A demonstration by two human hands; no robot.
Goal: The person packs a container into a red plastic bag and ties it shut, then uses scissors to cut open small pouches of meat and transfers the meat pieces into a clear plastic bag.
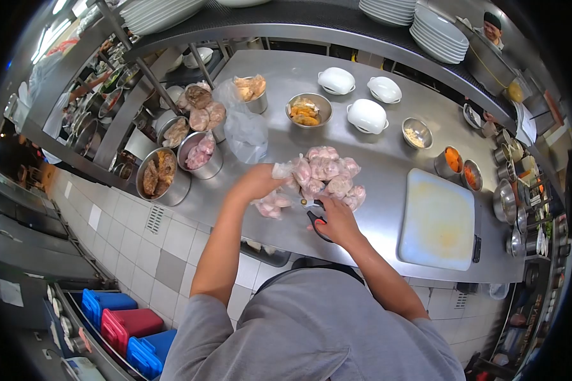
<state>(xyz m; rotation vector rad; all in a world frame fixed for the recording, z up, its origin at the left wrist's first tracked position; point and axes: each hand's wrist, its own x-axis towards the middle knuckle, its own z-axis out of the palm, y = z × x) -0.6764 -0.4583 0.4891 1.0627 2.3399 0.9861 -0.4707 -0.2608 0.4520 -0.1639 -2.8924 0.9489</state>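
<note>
Grey cloth of a short-sleeved shirt (299, 324) is filling the bottom of the head view and covering part of the pale tiled floor (136, 260). Both hands are working apart from each other over a brushed stainless-steel surface (384, 162). The bare left hand (260, 181) is clamping the gathered top of a clear plastic bag, its fingertips mostly hidden by the plastic. The bare right hand (337, 222) is closing around black-and-orange-handled scissors (319, 227); their blades are pointing towards the bags, but whether they are parted is hard to tell. Knotted clear plastic bags of pale pink meat (324, 168) are lying heaped in front of the hands, overlapping too much to count, and their contents are blurring through the film. More bagged pink meat (271, 204) is lying below the left hand. Crumpled translucent plastic (245, 133) is partly hiding a cylindrical steel container (257, 105). Beside a white rectangular cutting board (435, 216), a black handle (476, 249) is showing, its other end unclear. Along the top, stacked white plates (159, 14) are being cut off by the frame, and a steel shelf (286, 30) is hiding most of a co-worker (493, 32).
</note>
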